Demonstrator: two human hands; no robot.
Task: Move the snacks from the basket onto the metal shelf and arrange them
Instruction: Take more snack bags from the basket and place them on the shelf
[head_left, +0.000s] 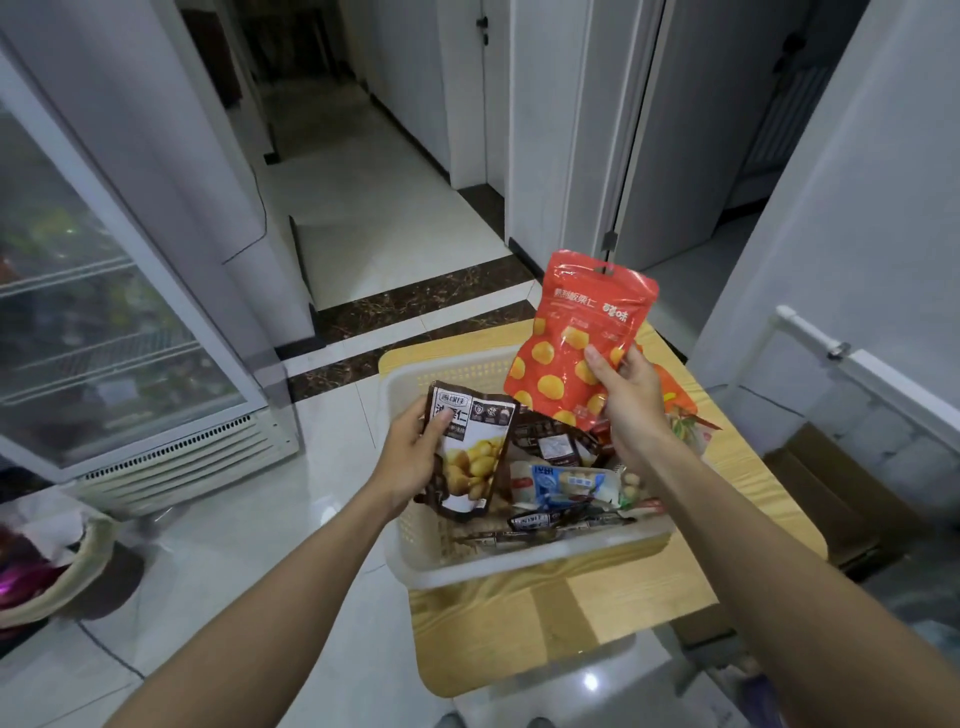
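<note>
Left grip (415, 457) clamping brown pouch (475, 452), right grip (631, 397) pinching red pouch (576, 332) above basket (519, 566); shallow pinch, slick film, red pouch possibly slipping.

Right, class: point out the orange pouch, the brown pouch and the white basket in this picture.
orange pouch (582, 322): head view, middle of its printed front.
brown pouch (475, 457): head view, the yellow picture on its front.
white basket (519, 564): head view, its near wall, under the rim.

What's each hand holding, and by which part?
Left hand grips the brown pouch by its left edge; right hand pinches the red pouch at its lower right side.
</note>
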